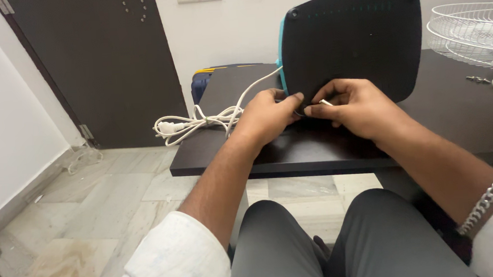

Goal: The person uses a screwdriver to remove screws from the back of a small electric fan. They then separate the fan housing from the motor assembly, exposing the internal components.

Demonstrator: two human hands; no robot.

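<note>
Small silver metal screw (325, 102) pinched in right hand (353, 107); left hand (268, 115) beside, fingertips closed, steadying black plastic base (352, 38). Slip likely: screw drops floorward.

White sleeves (174, 259) rolled above forearms; silver chain bracelet (485, 200) on right wrist; dark grey trousers (335, 242).

Matt black plastic base (352, 38) — glossy dark wooden table (316, 148).

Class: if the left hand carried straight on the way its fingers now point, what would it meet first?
Probably the right hand's fingertips, almost touching the left hand already; behind them stands the black panel. Depth is unclear.
</note>
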